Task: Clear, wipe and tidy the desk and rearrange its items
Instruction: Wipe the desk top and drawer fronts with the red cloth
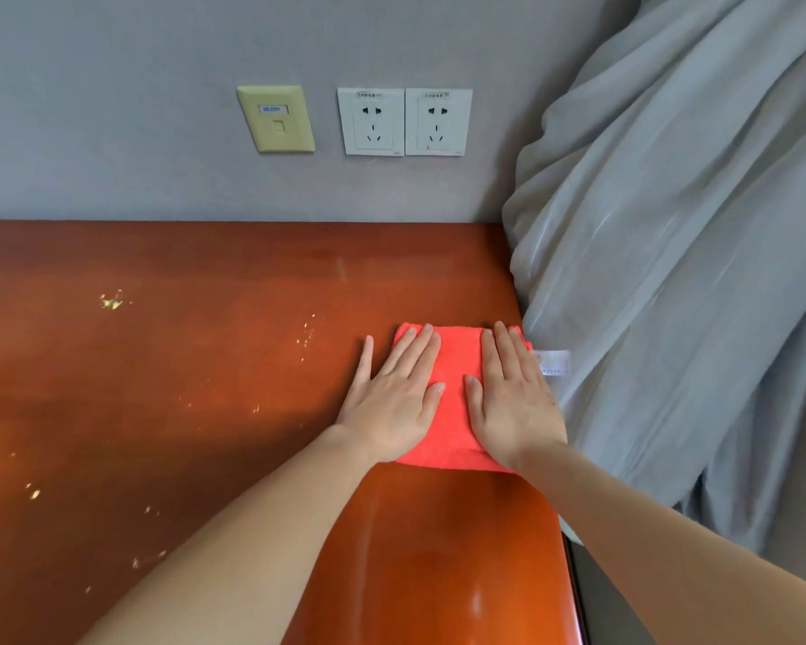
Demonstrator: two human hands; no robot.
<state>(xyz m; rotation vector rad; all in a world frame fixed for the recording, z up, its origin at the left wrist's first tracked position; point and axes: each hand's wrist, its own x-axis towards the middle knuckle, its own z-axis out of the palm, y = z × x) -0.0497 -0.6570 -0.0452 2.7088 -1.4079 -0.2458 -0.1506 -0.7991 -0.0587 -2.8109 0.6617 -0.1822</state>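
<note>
- A folded red microfibre cloth (452, 402) lies flat on the reddish-brown wooden desk (182, 365), near its right edge.
- The left hand (392, 402) rests palm-down on the cloth's left part, fingers straight and loosely spread; its little finger touches bare wood.
- The right hand (515, 402) lies flat on the cloth's right part, fingers straight and close together.
- A white care label (552, 363) juts out at the cloth's right side, against the grey curtain (671, 272).
- Pale chipped spots (112, 301) dot the desk's left part.
- Two white power sockets (405, 122) and a beige network jack plate (276, 119) sit on the wall behind.

A glossy reddish-brown wooden desk (205, 365) carries a folded red cloth (454, 388) near its right edge.
</note>
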